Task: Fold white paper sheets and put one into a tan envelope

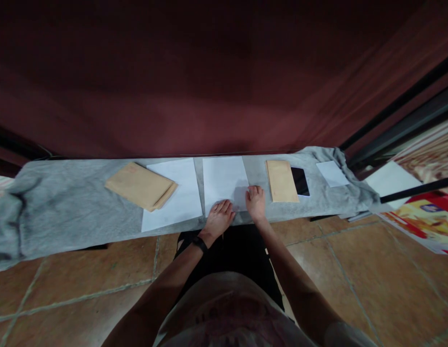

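Observation:
A white sheet of paper lies flat on the grey cloth in front of me. My left hand rests on its near edge, fingers stretched out and holding nothing. At the sheet's near right corner, my right hand has its fingers curled in, closed on the paper's edge; the fingertips are partly hidden. Left of this sheet are more white paper and a stack of brown envelopes overlapping it. To the right sits a smaller pile of brown envelopes.
The grey cloth covers a long narrow bench against a dark red panel. A dark-screened phone lies partly under the right envelopes. Farther right are a small white paper, black metal bars and a red-yellow printed box.

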{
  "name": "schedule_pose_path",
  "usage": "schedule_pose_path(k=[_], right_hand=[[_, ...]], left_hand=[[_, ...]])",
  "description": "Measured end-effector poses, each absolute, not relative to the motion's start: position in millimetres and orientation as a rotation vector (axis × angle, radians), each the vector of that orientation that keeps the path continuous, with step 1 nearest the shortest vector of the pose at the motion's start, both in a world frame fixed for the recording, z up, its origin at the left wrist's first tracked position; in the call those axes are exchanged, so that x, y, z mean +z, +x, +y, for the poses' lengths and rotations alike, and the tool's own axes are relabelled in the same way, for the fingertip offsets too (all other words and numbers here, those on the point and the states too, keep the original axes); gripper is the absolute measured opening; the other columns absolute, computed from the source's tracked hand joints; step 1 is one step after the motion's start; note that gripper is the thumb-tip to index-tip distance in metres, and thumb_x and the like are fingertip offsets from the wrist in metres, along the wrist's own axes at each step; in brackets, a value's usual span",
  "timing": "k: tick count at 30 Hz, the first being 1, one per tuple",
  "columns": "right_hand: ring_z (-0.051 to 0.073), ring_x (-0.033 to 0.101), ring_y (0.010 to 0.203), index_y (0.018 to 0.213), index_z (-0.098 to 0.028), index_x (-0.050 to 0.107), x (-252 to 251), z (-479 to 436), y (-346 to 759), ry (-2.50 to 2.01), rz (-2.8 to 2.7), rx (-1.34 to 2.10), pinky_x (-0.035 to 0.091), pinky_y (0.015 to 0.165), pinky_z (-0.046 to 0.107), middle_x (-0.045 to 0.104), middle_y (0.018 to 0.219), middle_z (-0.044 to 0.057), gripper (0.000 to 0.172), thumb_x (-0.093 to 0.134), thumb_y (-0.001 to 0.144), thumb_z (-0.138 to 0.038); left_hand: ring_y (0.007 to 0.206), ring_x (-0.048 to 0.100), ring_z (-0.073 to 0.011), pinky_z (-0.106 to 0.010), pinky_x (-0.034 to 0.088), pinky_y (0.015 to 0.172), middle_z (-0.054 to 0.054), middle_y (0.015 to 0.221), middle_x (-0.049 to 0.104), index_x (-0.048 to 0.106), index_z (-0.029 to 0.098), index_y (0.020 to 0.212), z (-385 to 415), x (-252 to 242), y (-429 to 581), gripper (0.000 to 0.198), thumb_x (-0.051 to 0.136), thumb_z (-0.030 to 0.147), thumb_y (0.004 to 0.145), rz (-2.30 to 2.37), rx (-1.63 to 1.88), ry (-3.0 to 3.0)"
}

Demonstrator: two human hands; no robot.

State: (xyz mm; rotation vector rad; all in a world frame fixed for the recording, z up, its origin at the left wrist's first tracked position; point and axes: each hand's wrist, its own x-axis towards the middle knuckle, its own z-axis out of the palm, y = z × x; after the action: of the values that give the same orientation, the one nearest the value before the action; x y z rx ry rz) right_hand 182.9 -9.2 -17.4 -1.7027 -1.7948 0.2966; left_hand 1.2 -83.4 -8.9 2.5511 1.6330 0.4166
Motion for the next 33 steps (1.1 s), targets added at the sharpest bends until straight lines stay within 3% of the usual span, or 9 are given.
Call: schedule_pose_path(k=[3,8,13,23,29,33], right_hand=[[0.025,0.058,0.128,0.126,-0.018,0.066,-17.9,-15.1,159.9,-1.46,-1.918,0.388,0.046,0.112,0.042,0.066,0.134,0.014,0.031,0.047,0.103,-0.023],[0.024,0.048,0.145,0.138,-0.015,0.064,-24.6,-22.8,122.8,-1.328,-2.153,0.481,0.036,0.123,0.047,0.06,0.149,0.014,0.042,0.038,0.108,-0.028],[0.025,0.039,0.153,0.151,-0.013,0.053,-27.2,-21.6,119.3,-1.414,-2.374,0.338,0.028,0.127,0.048,0.047,0.161,0.014,0.05,0.035,0.11,-0.035],[0.03,0.038,0.153,0.159,-0.011,0.04,-40.4,-7.7,164.6,-1.544,-2.289,0.119,0.027,0.125,0.051,0.04,0.164,0.017,0.059,0.035,0.11,-0.042],[0.033,0.041,0.15,0.158,-0.005,0.039,-43.3,-6.5,180.6,-1.618,-2.253,0.061,0.027,0.124,0.052,0.04,0.164,0.02,0.064,0.033,0.11,-0.045],[0.032,0.038,0.152,0.16,-0.006,0.036,-42.2,-7.5,180.2,-1.634,-2.247,0.077,0.026,0.125,0.053,0.039,0.164,0.02,0.064,0.033,0.109,-0.045]], left_hand=[[0.141,0.053,-0.0281,-0.046,0.041,0.12,-0.017,0.146,0.062,0.061,0.011,0.138,-81.3,-9.6,2.2,0.044,0.045,0.034,0.104,1.708,0.532,2.462],[0.156,0.031,-0.0328,-0.052,0.03,0.126,-0.023,0.162,0.041,0.04,0.002,0.155,-71.4,-17.7,1.2,0.061,0.043,0.02,0.097,1.907,0.471,2.363],[0.159,0.021,-0.0307,-0.052,0.025,0.129,-0.022,0.167,0.031,0.033,0.002,0.159,-66.4,-27.4,1.3,0.065,0.041,0.019,0.097,1.971,0.359,2.294],[0.159,0.021,-0.0325,-0.052,0.024,0.129,-0.026,0.166,0.028,0.033,-0.003,0.157,-57.1,-29.4,-3.1,0.068,0.041,0.036,0.102,2.146,0.492,2.125],[0.158,0.021,-0.0357,-0.054,0.022,0.129,-0.031,0.165,0.028,0.033,-0.008,0.155,-55.2,-28.7,1.4,0.069,0.04,0.036,0.103,2.246,0.511,2.08],[0.16,0.018,-0.0316,-0.051,0.02,0.13,-0.027,0.167,0.027,0.031,-0.005,0.157,-46.2,-28.9,14.4,0.065,0.035,0.032,0.104,2.135,0.482,2.173]])
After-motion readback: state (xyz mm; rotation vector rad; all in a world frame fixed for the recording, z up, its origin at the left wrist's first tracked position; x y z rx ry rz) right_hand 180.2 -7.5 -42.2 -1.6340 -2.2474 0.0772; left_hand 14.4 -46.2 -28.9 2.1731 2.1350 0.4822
